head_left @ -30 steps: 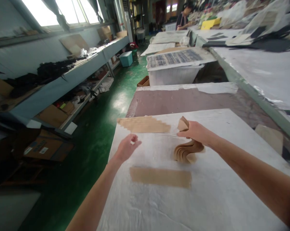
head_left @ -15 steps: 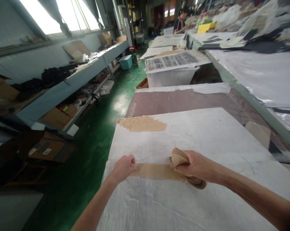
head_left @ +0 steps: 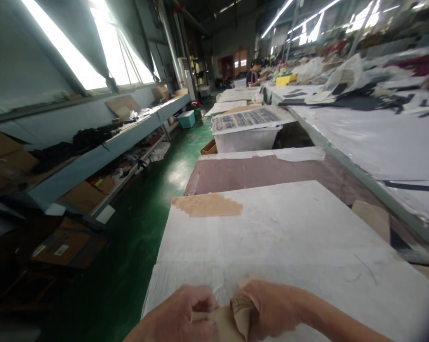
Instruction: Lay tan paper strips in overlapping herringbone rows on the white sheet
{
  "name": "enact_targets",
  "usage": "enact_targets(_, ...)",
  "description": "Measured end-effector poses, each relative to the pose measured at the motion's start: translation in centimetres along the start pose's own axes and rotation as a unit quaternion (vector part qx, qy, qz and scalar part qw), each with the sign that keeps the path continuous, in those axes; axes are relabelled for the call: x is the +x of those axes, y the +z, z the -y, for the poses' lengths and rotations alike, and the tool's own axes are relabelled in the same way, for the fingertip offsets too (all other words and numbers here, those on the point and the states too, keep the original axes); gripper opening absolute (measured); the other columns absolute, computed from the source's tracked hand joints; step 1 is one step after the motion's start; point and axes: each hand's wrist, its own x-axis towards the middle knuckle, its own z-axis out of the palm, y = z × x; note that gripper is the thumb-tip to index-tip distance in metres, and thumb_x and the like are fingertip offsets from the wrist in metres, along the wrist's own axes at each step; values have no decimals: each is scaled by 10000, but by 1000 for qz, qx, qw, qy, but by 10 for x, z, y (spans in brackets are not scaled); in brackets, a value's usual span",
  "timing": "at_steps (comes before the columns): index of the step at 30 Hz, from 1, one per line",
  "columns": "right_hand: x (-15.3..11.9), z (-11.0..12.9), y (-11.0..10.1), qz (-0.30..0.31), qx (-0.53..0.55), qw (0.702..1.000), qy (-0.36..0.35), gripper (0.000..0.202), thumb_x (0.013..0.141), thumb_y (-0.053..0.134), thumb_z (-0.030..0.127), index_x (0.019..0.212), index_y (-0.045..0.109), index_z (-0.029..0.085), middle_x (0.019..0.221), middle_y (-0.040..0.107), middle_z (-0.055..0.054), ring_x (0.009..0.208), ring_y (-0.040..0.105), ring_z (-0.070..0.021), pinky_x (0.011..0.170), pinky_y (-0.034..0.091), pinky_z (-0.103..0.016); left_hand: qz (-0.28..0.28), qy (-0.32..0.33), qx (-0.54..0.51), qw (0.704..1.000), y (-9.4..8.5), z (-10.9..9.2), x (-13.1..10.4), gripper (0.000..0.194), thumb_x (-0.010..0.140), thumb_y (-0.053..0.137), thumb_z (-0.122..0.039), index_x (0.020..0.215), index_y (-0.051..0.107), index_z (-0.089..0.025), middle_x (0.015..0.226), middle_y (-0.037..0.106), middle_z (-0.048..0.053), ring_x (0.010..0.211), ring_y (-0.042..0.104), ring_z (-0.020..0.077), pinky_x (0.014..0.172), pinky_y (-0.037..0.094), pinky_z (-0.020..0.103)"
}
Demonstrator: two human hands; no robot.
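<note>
Near the bottom edge of the view, my left hand (head_left: 187,316) pinches the left end of a tan strip (head_left: 223,323). Close by on the right, my right hand (head_left: 271,306) is wrapped round a bent stack of tan strips (head_left: 242,314). Both hands are over the near part of the white-covered table (head_left: 271,247). Toward the table's far left corner lies a row of overlapping tan strips (head_left: 209,205). The lower parts of both hands and of the stack are cut off or blurred.
Beyond the table stands a white bin (head_left: 246,139) with a printed board on top. A long workbench (head_left: 360,137) runs along the right. Shelving (head_left: 107,147) with cartons lines the left, across the green floor (head_left: 175,178). A person (head_left: 253,73) is far back.
The view has tilted up. Both hands have come closer together and nearer to me, and the tan strip that lay stretched on the table is now bunched between them.
</note>
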Motion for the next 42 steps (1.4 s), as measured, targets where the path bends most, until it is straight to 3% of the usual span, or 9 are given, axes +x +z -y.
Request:
enact_targets(3,-17,-10,-10,15,62,994,85,188,547,660,248,709,572,216,483,488,82,388,436,-92,370,338,-179,-3,-34,-73,997,-9,9,6,134,720,636,-273,806,586,-182,695,554,-42,621,470,92,524,331,192)
enact_targets(7,-41,-28,-39,-91,102,990,32,157,534,591,126,657,514,184,581,492,69,523,441,-69,453,300,-158,-89,-23,-201,975,-20,28,32,198,722,659,-279,731,501,-160,610,498,-51,540,442,66,491,325,184)
enact_targets(12,-46,-46,-80,-183,97,978,16,108,630,585,179,676,488,181,600,455,59,553,410,-81,499,311,-190,-194,-2,-291,937,-34,45,80,262,733,676,-354,749,510,-152,592,551,-23,474,495,73,415,298,178)
enact_targets(19,3,-47,-128,-384,113,915,59,277,681,636,384,832,551,168,626,565,18,513,486,-102,475,393,-210,-263,-40,-251,931,-63,58,150,277,804,551,-362,945,615,-133,832,662,57,637,632,100,492,413,173)
enact_targets(23,42,-57,-154,-446,53,891,63,300,688,625,360,888,549,149,778,655,-47,597,581,-130,510,460,-211,-342,-79,-170,921,-84,67,185,220,796,519,-329,820,617,-133,661,648,38,528,600,110,408,336,182)
enact_targets(26,66,-67,-168,-479,4,873,88,321,656,638,312,911,551,138,821,667,-74,618,608,-157,486,450,-220,-392,-119,-106,906,-97,77,204,211,775,531,-319,724,631,-141,538,624,26,473,570,125,437,369,213)
enact_targets(33,90,-78,-177,-525,-72,835,148,280,632,645,300,849,601,128,762,668,-80,680,608,-193,566,416,-249,-433,-180,-44,882,-108,94,219,310,751,568,-387,539,615,-165,423,565,8,441,550,146,472,414,255)
enact_targets(42,95,-81,-185,-544,-94,812,191,365,656,629,362,905,637,95,819,683,-133,734,623,-232,575,398,-269,-422,-217,-76,877,-110,99,224,357,856,562,-445,681,594,-136,513,549,-56,435,497,73,487,447,228)
